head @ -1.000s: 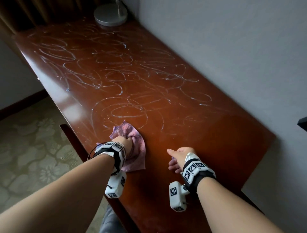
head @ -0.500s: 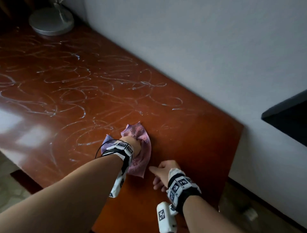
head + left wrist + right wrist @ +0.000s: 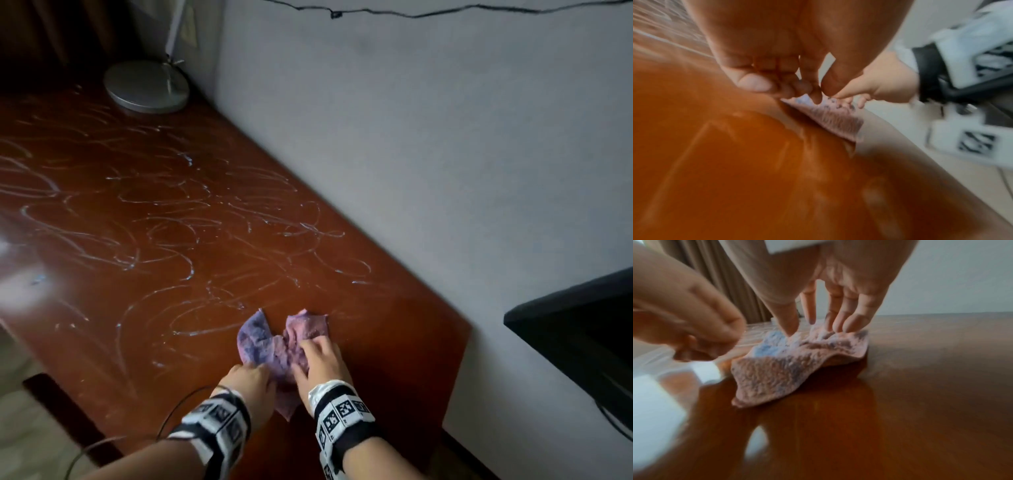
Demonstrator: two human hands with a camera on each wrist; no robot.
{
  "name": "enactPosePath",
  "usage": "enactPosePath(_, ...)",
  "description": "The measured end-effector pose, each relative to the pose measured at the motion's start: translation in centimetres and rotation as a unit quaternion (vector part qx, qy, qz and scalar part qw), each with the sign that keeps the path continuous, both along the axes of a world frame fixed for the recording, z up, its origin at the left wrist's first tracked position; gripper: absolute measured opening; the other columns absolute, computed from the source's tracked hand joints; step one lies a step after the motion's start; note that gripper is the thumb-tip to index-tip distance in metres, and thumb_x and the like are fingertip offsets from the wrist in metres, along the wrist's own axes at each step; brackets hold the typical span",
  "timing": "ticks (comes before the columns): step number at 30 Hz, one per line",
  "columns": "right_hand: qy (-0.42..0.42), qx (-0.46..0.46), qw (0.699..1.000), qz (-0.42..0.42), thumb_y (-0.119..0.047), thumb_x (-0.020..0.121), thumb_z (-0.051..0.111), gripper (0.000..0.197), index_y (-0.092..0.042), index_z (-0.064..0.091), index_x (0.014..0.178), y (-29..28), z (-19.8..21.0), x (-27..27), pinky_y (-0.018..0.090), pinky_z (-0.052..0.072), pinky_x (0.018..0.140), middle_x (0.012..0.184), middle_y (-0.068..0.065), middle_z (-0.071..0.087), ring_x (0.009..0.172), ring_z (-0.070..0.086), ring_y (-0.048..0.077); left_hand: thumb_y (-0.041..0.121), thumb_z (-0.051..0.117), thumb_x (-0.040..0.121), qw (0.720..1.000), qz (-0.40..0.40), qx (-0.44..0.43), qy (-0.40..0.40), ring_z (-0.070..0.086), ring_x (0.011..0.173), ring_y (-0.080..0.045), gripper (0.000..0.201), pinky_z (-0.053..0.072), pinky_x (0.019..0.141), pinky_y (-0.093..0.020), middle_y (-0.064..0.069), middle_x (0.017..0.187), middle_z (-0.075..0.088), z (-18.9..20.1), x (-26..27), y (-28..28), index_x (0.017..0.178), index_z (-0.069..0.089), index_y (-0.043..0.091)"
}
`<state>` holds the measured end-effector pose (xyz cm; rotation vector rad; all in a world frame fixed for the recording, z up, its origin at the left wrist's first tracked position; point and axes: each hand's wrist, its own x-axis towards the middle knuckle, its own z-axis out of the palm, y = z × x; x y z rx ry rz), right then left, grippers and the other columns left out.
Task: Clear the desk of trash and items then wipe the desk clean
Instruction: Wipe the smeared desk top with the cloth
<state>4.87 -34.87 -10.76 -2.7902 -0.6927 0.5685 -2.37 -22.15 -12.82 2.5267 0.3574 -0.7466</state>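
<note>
A crumpled pink-and-blue cloth [image 3: 274, 346] lies on the reddish-brown wooden surface [image 3: 137, 274], near its right end and just beside the front edge. Both hands are on it. The right hand [image 3: 320, 359] comes down on the cloth's right half with its fingers [image 3: 840, 313] nearly straight and spread, the tips and the thumb pressing into the bunched fabric; the right wrist view shows the fabric puckered up between thumb and fingers, so this grip is loose, more a press than a clasp. The left hand [image 3: 248, 380] sits at the cloth's near left edge with its fingers curled; in the left wrist view its fingertips [image 3: 813, 92] pinch the near hem of the cloth [image 3: 828, 116], and the right hand [image 3: 879, 81] touches the same edge from the other side. The cloth spreads away from both grips toward the wall, its far corners lying flat on the surface, while a near corner points back between the two wrists.

Pale looping streaks [image 3: 164, 219] cover the surface to the left of the cloth. A round grey lamp base [image 3: 145, 85] stands at the far end beside the wall [image 3: 411, 137].
</note>
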Motion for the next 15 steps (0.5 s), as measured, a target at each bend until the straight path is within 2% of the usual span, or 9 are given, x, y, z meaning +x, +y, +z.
enactPosePath(3,0.096,-0.071,0.992,0.030,-0.044,0.090,0.058,0.060,-0.022,0.037,0.141,1.4,-0.3,0.6,0.036,0.037,0.106,0.144,0.006,0.034,0.131,0.037,0.028,0.044,0.033,0.093,0.999,-0.006,0.005,0.036,0.058,0.110,-0.022,0.035,0.044,0.092,-0.030,-0.002,0.115,0.063,-0.9,-3.9,0.6,0.099,0.057,0.019)
enactPosePath(6,0.145,-0.095,0.985,0.020,-0.035,0.094,0.057,0.067,-0.022,0.024,0.150,2.2,-1.5,2.1,0.037,0.038,0.106,0.150,0.011,0.032,0.131,0.041,0.031,0.046,0.033,0.096,0.998,-0.018,0.018,0.049,0.058,0.111,-0.023,0.043,0.045,0.091,-0.030,-0.003,0.117,0.064,-1.0,-5.0,0.0,0.107,0.061,0.016)
enactPosePath(9,0.125,-0.120,0.985,-0.004,-0.028,0.096,0.053,0.056,-0.020,0.031,0.146,0.4,-1.9,5.2,0.031,0.040,0.100,0.142,0.014,0.043,0.123,0.050,0.028,0.046,0.031,0.097,0.998,-0.024,0.049,0.032,0.051,0.117,-0.026,0.041,0.040,0.096,-0.033,-0.003,0.122,0.059,-0.7,-4.6,-1.0,0.114,0.055,0.018)
enactPosePath(12,0.084,-0.120,0.987,-0.072,-0.027,0.095,0.056,0.037,-0.014,0.047,0.129,-2.4,-1.2,7.9,0.027,0.044,0.088,0.122,0.015,0.056,0.106,0.057,0.027,0.049,0.035,0.095,0.996,-0.007,0.087,0.009,0.041,0.119,-0.026,0.040,0.035,0.097,-0.038,-0.003,0.126,0.047,-0.2,-3.6,-2.7,0.121,0.047,0.021)
enactPosePath(13,0.076,-0.115,0.987,-0.088,-0.027,0.095,0.058,0.032,-0.013,0.050,0.123,-3.0,-1.1,8.1,0.026,0.045,0.084,0.115,0.014,0.057,0.100,0.058,0.026,0.052,0.039,0.093,0.995,0.008,0.101,0.003,0.039,0.118,-0.026,0.042,0.034,0.097,-0.038,-0.003,0.126,0.044,0.0,-3.4,-3.4,0.121,0.045,0.021)
enactPosePath(15,0.070,-0.118,0.987,-0.086,-0.030,0.094,0.058,0.031,-0.013,0.051,0.119,-3.6,-1.3,7.5,0.027,0.046,0.081,0.110,0.014,0.059,0.098,0.059,0.027,0.057,0.046,0.089,0.992,0.042,0.121,-0.011,0.033,0.123,-0.028,0.053,0.030,0.100,-0.039,-0.005,0.132,0.036,0.3,-3.4,-4.7,0.126,0.040,0.020)
